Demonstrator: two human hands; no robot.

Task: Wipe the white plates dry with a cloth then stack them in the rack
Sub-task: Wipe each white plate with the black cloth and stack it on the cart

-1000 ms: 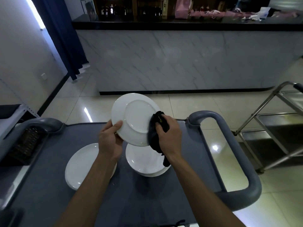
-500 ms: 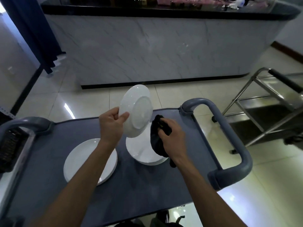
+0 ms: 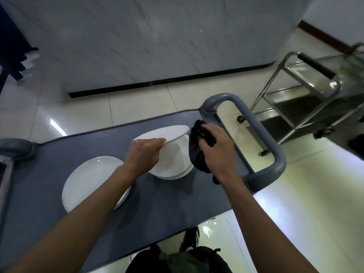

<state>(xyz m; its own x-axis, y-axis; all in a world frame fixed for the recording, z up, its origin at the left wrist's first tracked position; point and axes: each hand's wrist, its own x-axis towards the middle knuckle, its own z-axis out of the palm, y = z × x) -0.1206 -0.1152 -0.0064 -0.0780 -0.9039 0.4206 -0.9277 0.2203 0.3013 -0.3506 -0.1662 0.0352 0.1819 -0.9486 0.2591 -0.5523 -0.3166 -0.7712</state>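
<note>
My left hand [image 3: 144, 153] pinches the near rim of a white plate [image 3: 169, 133], which lies almost flat, seen nearly edge-on, just above a small stack of white plates [image 3: 173, 162] on the grey cart top [image 3: 59, 154]. My right hand [image 3: 215, 148] grips a bunched dark cloth [image 3: 196, 154] right beside the stack, at its right edge. A second stack of white plates [image 3: 92, 178] lies further left on the cart, partly hidden by my left forearm.
The cart's grey handle [image 3: 262, 134] loops just right of my right hand. A steel trolley [image 3: 311, 91] stands on the tiled floor to the right. A marble-fronted counter [image 3: 157, 40] runs across the back. A dark bag [image 3: 177, 261] sits below the cart's near edge.
The left hand has tipped the plate from upright to almost flat and lowered it over the right stack. The right hand with the cloth has drawn away to the right. The view swung down.
</note>
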